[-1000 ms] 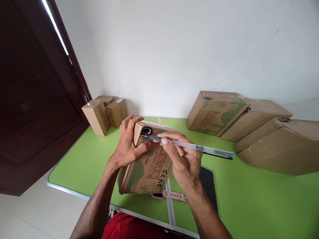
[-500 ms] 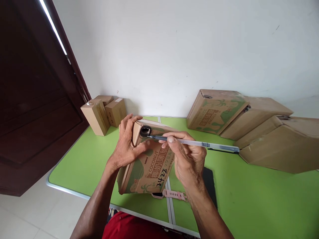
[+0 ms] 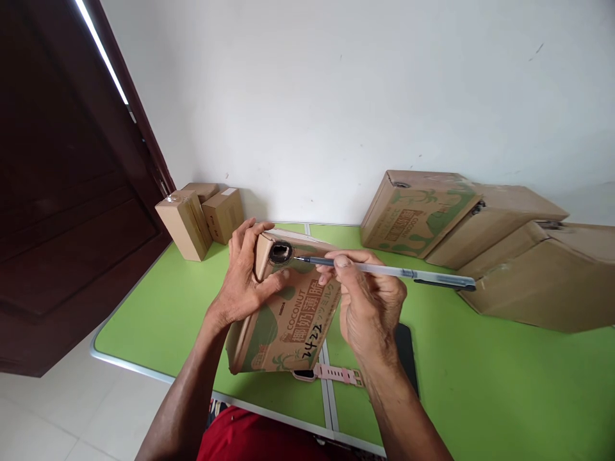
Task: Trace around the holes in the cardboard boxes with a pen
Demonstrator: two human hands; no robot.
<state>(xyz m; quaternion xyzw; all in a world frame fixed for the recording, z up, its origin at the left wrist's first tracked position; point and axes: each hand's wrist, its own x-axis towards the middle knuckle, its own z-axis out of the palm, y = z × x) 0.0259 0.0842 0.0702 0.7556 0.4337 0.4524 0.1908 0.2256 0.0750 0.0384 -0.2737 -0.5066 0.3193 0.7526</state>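
Note:
My left hand (image 3: 250, 275) grips the upper left corner of a printed cardboard box (image 3: 288, 320), thumb across its front and fingers over the far edge. The box stands tilted on the green table, with "COCONUT" lettering and a handwritten "2422" on its face. Near its top corner is a hole (image 3: 280, 252) ringed with black ink. Between the thumb and fingers of my right hand (image 3: 368, 294) is a slim pen (image 3: 379, 269) with a clear barrel. Its tip points left, just to the right of the inked ring; whether it touches the cardboard I cannot tell.
A pink-strapped watch (image 3: 331, 373) and a dark flat object (image 3: 407, 355) lie on the green table (image 3: 480, 384). Small cartons (image 3: 182, 227) stand at the back left. Larger boxes (image 3: 418, 214) line the back right by the wall. A dark door (image 3: 72, 192) is at the left.
My right hand and the pen have shifted slightly right, so the tip has moved off the ring's edge. My left hand and the box have stayed nearly still.

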